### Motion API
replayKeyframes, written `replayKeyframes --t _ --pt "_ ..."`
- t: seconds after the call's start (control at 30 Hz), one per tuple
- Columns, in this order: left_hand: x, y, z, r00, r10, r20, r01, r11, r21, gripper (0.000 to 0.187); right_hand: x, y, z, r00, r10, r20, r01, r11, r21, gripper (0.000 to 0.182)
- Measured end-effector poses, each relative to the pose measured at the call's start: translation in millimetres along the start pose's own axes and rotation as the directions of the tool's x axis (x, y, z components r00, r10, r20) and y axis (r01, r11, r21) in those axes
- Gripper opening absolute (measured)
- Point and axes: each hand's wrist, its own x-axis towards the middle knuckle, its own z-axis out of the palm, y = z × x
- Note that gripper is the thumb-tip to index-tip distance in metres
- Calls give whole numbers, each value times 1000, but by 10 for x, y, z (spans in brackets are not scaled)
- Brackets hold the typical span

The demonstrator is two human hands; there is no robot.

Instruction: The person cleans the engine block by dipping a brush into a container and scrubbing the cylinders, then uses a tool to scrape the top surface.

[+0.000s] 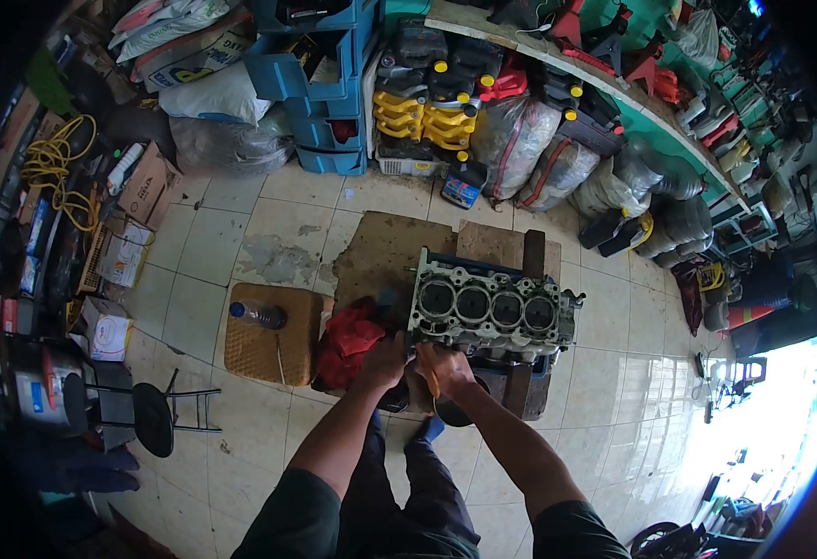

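An engine block (487, 304) with a row of several round cylinder bores lies in front of me, its bores facing up. At its near left corner both my hands are close together. My left hand (386, 362) is closed beside the block's left end, its fingers mostly hidden. My right hand (449, 369) is bent in at the block's near edge, fingers curled towards the left hand; what they grip, I cannot tell. A red cloth (348, 340) lies crumpled just left of my left hand.
Wooden boards (526, 396) lie under the block, with stained cardboard (385, 247) behind. To the left, a brown stool (240, 354) carries a plastic bottle (259, 315) and a thin tool (280, 359). Oil jugs (424, 116), filled sacks (515, 140) and blue drawers (326, 130) line the back wall.
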Motion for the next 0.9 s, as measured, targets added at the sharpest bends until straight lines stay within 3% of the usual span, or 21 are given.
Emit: replayKeyframes --t 0.1,0.2,0.3,0.4,0.5,0.6,0.7,0.77,0.83,0.9 --pt "-42 17 -41 999 50 8 -50 999 13 37 -51 42 8 988 50 146 -47 999 -27 33" --pt "33 19 0 1000 12 -23 -11 1000 27 46 107 -124 -163 996 45 80 -43 999 -21 28" --pt "55 -45 68 999 15 49 -15 1000 13 47 211 -175 -170 998 46 -35 -50 992 -114 23" --pt "114 -179 221 994 107 -14 -107 993 47 48 211 -102 -18 996 65 -62 -67 997 -30 21" --pt "70 -48 111 1000 -1 -1 1 998 -57 48 43 -110 -33 997 47 -60 -49 998 -33 22" --pt "-8 35 -10 996 -70 54 71 997 -3 48 -74 -38 57 997 81 -5 -81 996 -42 19" --pt "-7 26 60 1000 -20 0 20 999 -33 47 94 -168 -188 984 128 122 -123 991 -47 16" --pt "102 -133 239 1000 0 31 0 1000 0 47 197 -258 -181 980 169 107 -162 984 -75 16" --pt "123 -152 261 1000 25 12 -25 999 -22 48 245 -252 -119 985 143 -94 -141 990 20 19" --pt "60 -140 198 999 48 3 -47 998 -29 48 138 -240 -65 987 84 -137 -84 996 9 19"
